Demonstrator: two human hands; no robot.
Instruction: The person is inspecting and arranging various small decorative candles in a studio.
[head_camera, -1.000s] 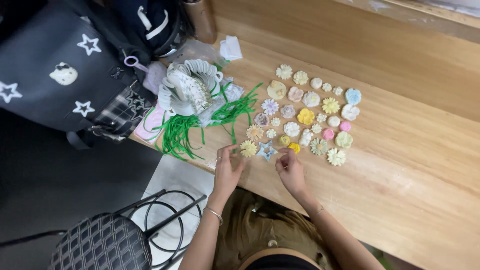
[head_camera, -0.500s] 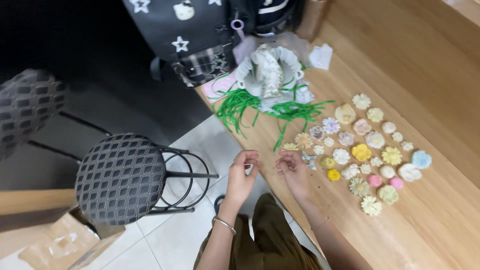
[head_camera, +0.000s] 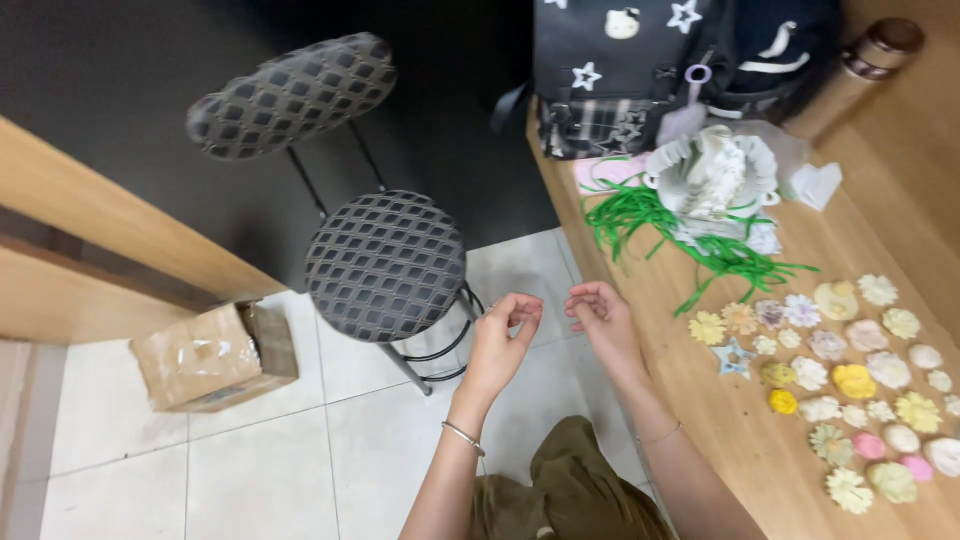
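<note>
Wooden table (head_camera: 800, 470) edge, both hands (head_camera: 555, 325) loosely curled, grip unclear, paper flowers (head_camera: 840, 380) right, padded stool (head_camera: 385, 265) left.

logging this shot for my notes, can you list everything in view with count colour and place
paper flowers: many, cream, yellow, pink and pale blue, in rows on the wooden table at right
table: one, light wood, right side
green strips: a bunch, green, on the table beside the flowers
ruffled bundle: one, white-grey, on the green strips
backpack: one, black with white stars, far end of the table
flask: one, brown, top right
stools: two, dark quilted seats, on the floor left of the table
cardboard box: one, brown, on the tiled floor at left
left hand: fingers curled, off the table edge
right hand: fingers curled, close to the left hand
</note>
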